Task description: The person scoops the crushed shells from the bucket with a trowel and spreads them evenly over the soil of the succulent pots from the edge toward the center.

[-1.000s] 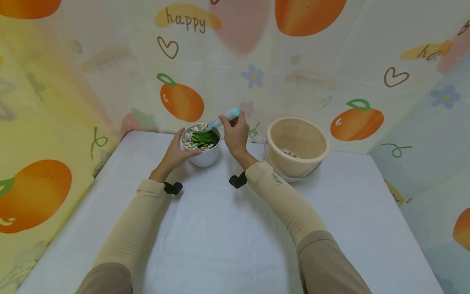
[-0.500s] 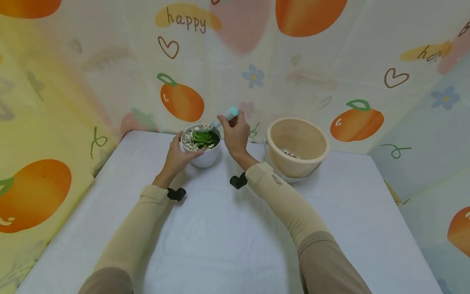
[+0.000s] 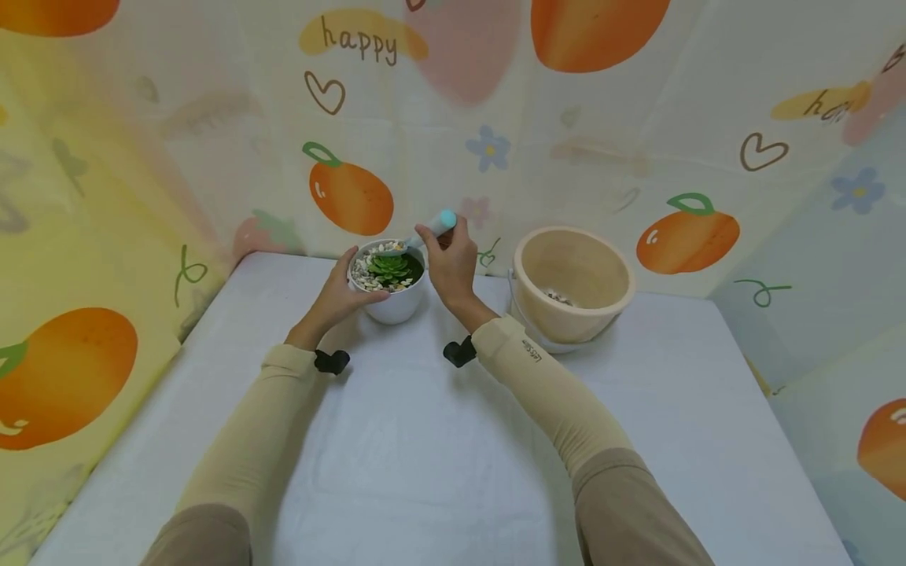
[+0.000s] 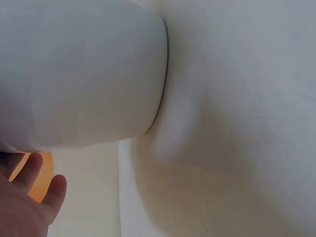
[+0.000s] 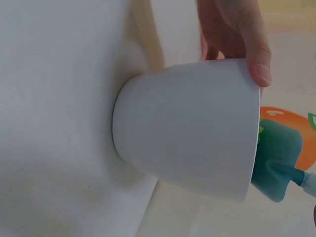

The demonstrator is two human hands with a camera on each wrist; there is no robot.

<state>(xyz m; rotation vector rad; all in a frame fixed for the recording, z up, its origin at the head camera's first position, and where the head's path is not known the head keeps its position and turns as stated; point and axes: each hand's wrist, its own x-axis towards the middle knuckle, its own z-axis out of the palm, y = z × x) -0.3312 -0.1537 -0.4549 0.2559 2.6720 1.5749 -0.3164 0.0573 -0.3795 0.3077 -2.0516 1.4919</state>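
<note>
A white flower pot stands upright on the table, holding a green succulent and pale pebbles. Dark soil shows at the plant's right. My left hand grips the pot's left side, thumb near the front rim; several of its fingers are out of sight in the head view. My right hand pinches the light-blue handle of a small trowel, tilted over the pot. In the right wrist view the teal trowel blade shows at the rim; the pot partly covers it.
To the right stands a beige bucket with a few pebbles at its bottom. A white cloth covers the table. Printed fabric hangs close behind the pot and bucket.
The trowel's handle end has shifted slightly left and down along with my right hand. My left wrist dipped toward the right, then returned. The pot has stayed in place.
</note>
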